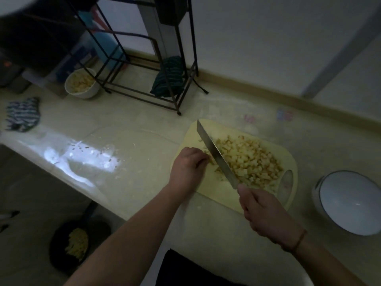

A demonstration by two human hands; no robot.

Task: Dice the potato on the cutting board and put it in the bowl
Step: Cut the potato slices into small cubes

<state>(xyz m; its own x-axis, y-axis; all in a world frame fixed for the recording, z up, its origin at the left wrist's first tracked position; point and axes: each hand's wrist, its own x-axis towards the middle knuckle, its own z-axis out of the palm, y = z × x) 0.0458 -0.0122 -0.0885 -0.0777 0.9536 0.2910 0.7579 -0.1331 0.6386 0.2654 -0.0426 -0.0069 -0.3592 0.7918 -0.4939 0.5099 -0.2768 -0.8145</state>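
A pale yellow cutting board [210, 188] lies on the counter with a heap of diced potato [250, 159] on its right half. My right hand [263, 213] grips the handle of a large knife [216, 154]; the blade slants across the board along the left side of the heap. My left hand [188, 168] rests on the board's left edge, fingers curled over a few small potato pieces right beside the blade. An empty white bowl [350, 201] with a dark rim stands to the right of the board.
A second white bowl [82, 83] with potato pieces sits at the back left beside a black wire rack [144, 65]. A striped cloth [22, 114] lies at far left. A dark bin [78, 244] with peelings stands on the floor below the counter edge.
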